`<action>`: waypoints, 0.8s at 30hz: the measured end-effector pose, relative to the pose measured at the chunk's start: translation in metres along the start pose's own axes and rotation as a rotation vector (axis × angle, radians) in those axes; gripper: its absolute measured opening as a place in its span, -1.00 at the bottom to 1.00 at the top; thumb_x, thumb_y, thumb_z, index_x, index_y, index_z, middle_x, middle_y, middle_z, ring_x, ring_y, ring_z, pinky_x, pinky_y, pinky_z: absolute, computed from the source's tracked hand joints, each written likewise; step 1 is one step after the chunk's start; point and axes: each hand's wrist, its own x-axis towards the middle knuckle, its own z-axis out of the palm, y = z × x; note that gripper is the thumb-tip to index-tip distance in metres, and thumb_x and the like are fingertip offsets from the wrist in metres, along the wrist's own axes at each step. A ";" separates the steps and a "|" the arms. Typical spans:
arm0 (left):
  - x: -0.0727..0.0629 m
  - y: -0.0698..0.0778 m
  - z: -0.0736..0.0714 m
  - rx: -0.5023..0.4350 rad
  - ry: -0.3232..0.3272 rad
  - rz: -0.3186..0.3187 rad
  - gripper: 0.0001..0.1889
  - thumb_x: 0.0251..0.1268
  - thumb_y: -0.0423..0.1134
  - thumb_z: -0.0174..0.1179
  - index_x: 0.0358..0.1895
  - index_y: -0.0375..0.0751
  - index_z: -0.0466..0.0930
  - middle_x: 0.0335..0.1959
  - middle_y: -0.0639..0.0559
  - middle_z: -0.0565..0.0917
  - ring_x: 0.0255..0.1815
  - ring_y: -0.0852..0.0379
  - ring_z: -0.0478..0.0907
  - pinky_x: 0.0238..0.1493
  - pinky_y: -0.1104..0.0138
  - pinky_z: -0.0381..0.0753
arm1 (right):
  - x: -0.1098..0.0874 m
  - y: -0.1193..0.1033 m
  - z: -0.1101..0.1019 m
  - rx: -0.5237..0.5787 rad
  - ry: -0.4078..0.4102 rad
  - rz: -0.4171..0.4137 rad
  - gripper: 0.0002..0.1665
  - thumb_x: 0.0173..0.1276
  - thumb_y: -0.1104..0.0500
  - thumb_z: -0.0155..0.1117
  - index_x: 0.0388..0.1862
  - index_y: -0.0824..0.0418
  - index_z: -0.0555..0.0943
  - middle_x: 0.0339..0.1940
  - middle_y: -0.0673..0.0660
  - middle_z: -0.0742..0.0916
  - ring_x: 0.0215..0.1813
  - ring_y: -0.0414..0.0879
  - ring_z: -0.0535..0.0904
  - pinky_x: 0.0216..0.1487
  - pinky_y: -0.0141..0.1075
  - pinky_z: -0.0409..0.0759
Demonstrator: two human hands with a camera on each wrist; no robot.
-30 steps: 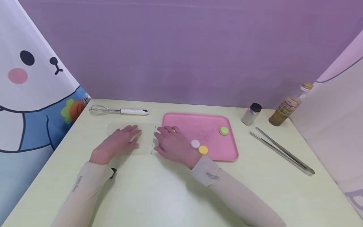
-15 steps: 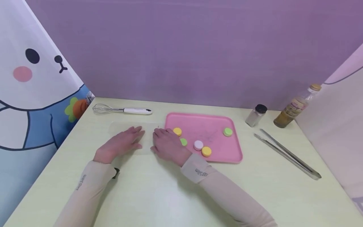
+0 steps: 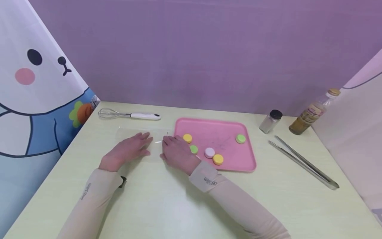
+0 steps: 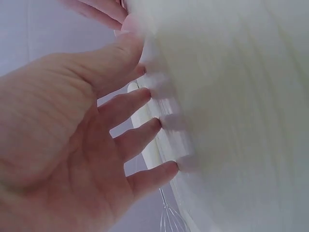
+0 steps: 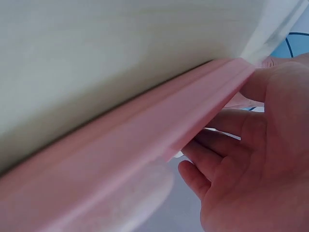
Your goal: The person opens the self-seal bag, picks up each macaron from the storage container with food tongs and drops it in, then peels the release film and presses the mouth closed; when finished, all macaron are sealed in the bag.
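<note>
A thin, clear plastic sheet or bag [image 3: 131, 132] lies flat on the table left of the pink tray [image 3: 226, 167]. My left hand [image 3: 127, 150] rests on it, fingers spread; the left wrist view shows the fingertips [image 4: 166, 166] touching the surface. At the plastic's right end, my right hand [image 3: 179, 154] lies with its fingers close together, thumb apart, against the tray's left edge. Its fingertips are largely hidden behind the tray rim in the right wrist view. Inside the tray sit several small round macaron-like pieces, including a yellow one [image 3: 187, 138] and a lilac one [image 3: 210, 152].
A whisk [image 3: 143, 116] with a white handle lies behind the plastic. Right of the tray stands a small black-capped jar [image 3: 270, 122], and beyond it a corked bottle [image 3: 310, 114]. Metal tongs [image 3: 307, 166] lie on the table's right side. A purple backdrop [image 3: 209, 59] rises behind.
My right hand has shifted slightly left, its fingers drawing together over the plastic's dashed edge, uncovering yellow and green pieces in the tray. My left hand stays on the plastic. The head view shifted slightly.
</note>
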 end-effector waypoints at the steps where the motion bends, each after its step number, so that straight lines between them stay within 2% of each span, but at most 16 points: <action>1: 0.000 0.000 0.000 -0.003 0.006 -0.003 -0.38 0.50 -0.13 0.20 0.46 -0.40 0.32 0.51 -0.37 0.24 0.51 -0.38 0.12 0.40 -0.19 0.24 | 0.000 0.000 0.000 -0.002 0.000 0.005 -0.25 0.59 -0.24 0.01 0.50 0.25 0.38 0.49 0.11 0.45 0.49 -0.02 0.34 0.42 -0.21 0.27; 7: 0.003 -0.002 0.002 0.032 0.072 -0.010 -0.50 0.48 -0.21 0.23 0.38 -0.36 0.47 0.43 -0.35 0.39 0.41 -0.36 0.31 0.33 -0.18 0.36 | 0.001 0.002 0.001 0.015 0.002 0.021 -0.23 0.58 -0.26 0.01 0.50 0.25 0.39 0.48 0.09 0.46 0.48 -0.03 0.34 0.44 -0.24 0.24; 10: 0.004 -0.003 0.003 0.060 0.141 0.001 -0.61 0.42 -0.30 0.27 0.26 -0.34 0.59 0.31 -0.33 0.52 0.28 -0.34 0.48 0.22 -0.14 0.48 | 0.001 0.002 0.002 0.010 0.005 0.013 -0.24 0.58 -0.26 0.01 0.49 0.24 0.40 0.46 0.08 0.48 0.46 -0.04 0.36 0.42 -0.24 0.26; 14: 0.005 -0.004 0.004 0.048 0.216 0.009 -0.75 0.34 -0.40 0.32 0.06 -0.30 0.72 0.09 -0.24 0.69 0.06 -0.24 0.65 0.03 -0.07 0.63 | 0.001 0.002 0.003 -0.008 0.003 0.005 -0.26 0.59 -0.25 -0.02 0.48 0.23 0.42 0.46 0.08 0.48 0.46 -0.04 0.36 0.41 -0.24 0.27; 18: 0.006 -0.005 0.003 0.018 0.237 -0.002 -0.81 0.27 -0.43 0.37 -0.07 -0.26 0.77 -0.07 -0.15 0.76 -0.07 -0.16 0.70 -0.11 -0.01 0.68 | 0.000 0.002 0.002 -0.013 0.011 0.002 -0.28 0.59 -0.25 -0.02 0.44 0.23 0.47 0.44 0.08 0.50 0.44 -0.04 0.38 0.40 -0.24 0.29; 24: 0.006 -0.007 0.003 -0.018 0.272 -0.035 -0.84 0.19 -0.41 0.45 -0.16 -0.21 0.81 -0.20 -0.09 0.79 -0.14 -0.14 0.72 -0.22 -0.01 0.69 | -0.001 0.002 0.002 -0.011 0.010 0.003 -0.27 0.58 -0.25 -0.01 0.45 0.23 0.45 0.44 0.09 0.50 0.44 -0.05 0.38 0.40 -0.25 0.29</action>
